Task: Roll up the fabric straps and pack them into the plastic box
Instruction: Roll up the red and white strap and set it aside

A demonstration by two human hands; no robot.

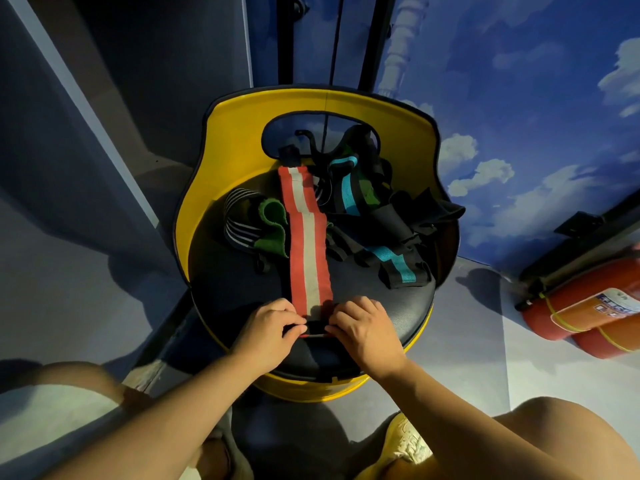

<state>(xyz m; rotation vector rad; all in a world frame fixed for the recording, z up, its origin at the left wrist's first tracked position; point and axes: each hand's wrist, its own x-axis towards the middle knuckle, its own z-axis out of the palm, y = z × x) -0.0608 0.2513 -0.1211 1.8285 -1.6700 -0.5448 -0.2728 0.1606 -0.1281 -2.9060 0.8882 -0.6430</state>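
A red strap (pixel 309 244) is marked by a white centre stripe. Black straps (pixel 391 258) are banded in turquoise; another (pixel 239 220) is striped black and white, with green beside it. The seat (pixel 228 289) is black, its shell (pixel 346 105) yellow.

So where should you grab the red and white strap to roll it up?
At its near black end, coming from both sides, as the left hand and right hand do. The red and white strap lies flat and straight on the seat, so rolling starts there.
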